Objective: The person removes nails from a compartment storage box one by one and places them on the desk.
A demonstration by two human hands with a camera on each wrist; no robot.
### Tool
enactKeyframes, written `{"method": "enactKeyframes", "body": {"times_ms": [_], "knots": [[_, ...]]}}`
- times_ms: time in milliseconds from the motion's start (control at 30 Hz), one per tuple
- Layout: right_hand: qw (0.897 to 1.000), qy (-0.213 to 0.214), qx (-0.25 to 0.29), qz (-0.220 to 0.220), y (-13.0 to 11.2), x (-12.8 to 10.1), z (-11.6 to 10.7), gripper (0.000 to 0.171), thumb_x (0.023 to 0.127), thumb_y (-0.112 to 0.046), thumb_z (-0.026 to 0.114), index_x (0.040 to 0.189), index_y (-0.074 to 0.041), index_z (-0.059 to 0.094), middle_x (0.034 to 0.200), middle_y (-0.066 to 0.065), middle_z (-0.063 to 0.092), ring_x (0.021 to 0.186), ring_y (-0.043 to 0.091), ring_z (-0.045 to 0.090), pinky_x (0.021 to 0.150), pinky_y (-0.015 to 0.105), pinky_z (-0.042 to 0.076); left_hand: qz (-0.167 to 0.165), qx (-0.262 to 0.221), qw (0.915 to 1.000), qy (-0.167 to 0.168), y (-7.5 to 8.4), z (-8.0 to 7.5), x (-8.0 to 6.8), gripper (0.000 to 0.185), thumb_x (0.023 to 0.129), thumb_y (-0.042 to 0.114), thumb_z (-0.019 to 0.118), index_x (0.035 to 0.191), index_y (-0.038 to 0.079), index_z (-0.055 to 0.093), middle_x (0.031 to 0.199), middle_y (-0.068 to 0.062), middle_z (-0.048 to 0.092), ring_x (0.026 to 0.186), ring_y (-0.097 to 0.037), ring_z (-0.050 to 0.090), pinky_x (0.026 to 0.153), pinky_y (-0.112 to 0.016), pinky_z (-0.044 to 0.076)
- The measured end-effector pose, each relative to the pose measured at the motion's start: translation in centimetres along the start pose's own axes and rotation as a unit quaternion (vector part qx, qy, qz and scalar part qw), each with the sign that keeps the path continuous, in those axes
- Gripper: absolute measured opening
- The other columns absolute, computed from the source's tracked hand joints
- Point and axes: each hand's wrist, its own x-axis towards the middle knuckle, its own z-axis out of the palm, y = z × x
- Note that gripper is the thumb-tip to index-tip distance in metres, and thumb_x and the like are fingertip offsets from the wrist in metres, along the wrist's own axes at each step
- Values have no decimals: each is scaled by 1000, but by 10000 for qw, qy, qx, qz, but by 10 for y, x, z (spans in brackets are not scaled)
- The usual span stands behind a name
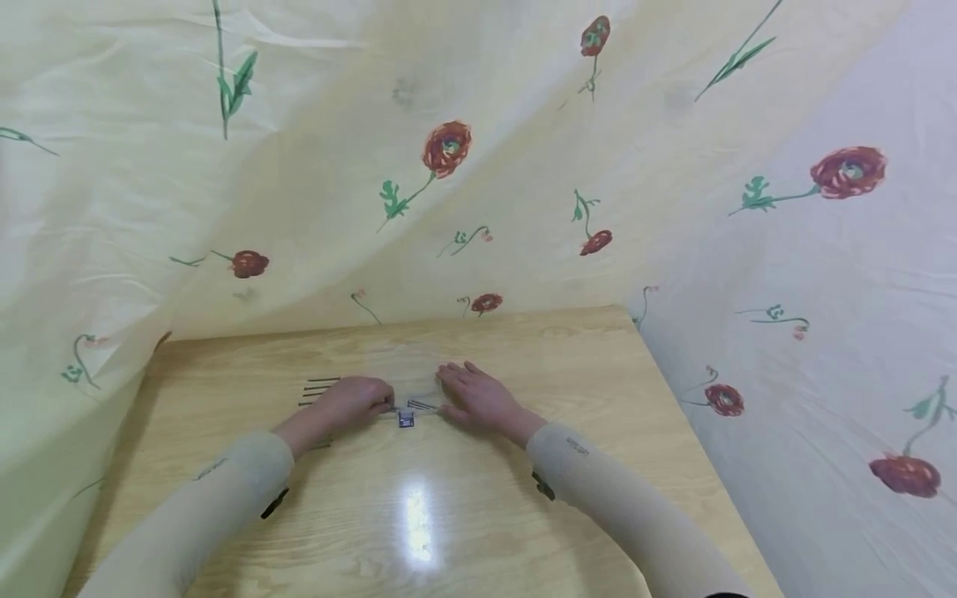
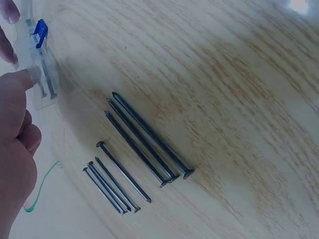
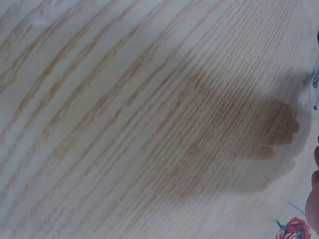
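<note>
Both hands meet mid-worktop (image 1: 523, 515): the left hand (image 1: 351, 403) pinches a clear plastic bag (image 2: 39, 69) with a blue clip, the right hand (image 1: 478, 397) lies flat, fingers straight, beside it. Seven loose nails (image 2: 137, 149) lie toward the left edge.

This looks like a makeshift recording corner in a home or small workroom, not a proper workshop. A light wooden bench (image 1: 523, 515) fills the lower middle of the head view, its pale oak grain plain in both wrist views. Thin cream plastic sheeting (image 1: 523, 166) printed with red flowers and green stems hangs wrinkled across the whole upper frame and down the left and right sides, closing the bench in like a tent. A row of dark nails (image 2: 139, 149) lies at centre of the left wrist view, a handyman touch.
</note>
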Motion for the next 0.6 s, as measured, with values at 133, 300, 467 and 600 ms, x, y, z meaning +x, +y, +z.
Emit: {"method": "enactKeyframes", "body": {"times_ms": [133, 300, 467, 600], "knots": [[9999, 82, -99, -66, -1, 1, 2, 69, 109, -44, 59, 160, 0, 43, 166, 17, 44, 155, 32, 40, 130, 48, 24, -14, -169, 9997, 177, 2, -4, -3, 3, 101, 14, 75, 99, 13, 77, 94, 2, 77, 85, -12, 72, 79, -32, 62], [9999, 89, -75, -91, -2, 0, 1, 69, 109, -43, 59, 159, 1, 43, 166, 18, 44, 155, 33, 40, 130, 49, 23, -218, -260, 9992, 219, 7, -13, -9, 6, 101, 18, 76, 100, 13, 77, 97, 3, 77, 88, -13, 73, 81, -34, 62], [9999, -31, -120, -53, -3, 0, 2, 70, 110, -45, 57, 161, 0, 41, 167, 17, 41, 157, 32, 37, 131, 47, 20, -243, -180, 9992, 268, 8, -31, -22, 6, 100, 17, 77, 96, 13, 76, 97, 2, 77, 86, -14, 72, 77, -36, 62], [9999, -30, -119, -4, -2, -1, 3, 70, 110, -46, 56, 161, -1, 42, 168, 16, 41, 157, 31, 37, 131, 46, 19, -288, 12, 9991, 320, 7, -45, -35, 3, 97, 12, 79, 96, 12, 76, 96, 1, 77, 82, -13, 70, 73, -36, 60]]}}
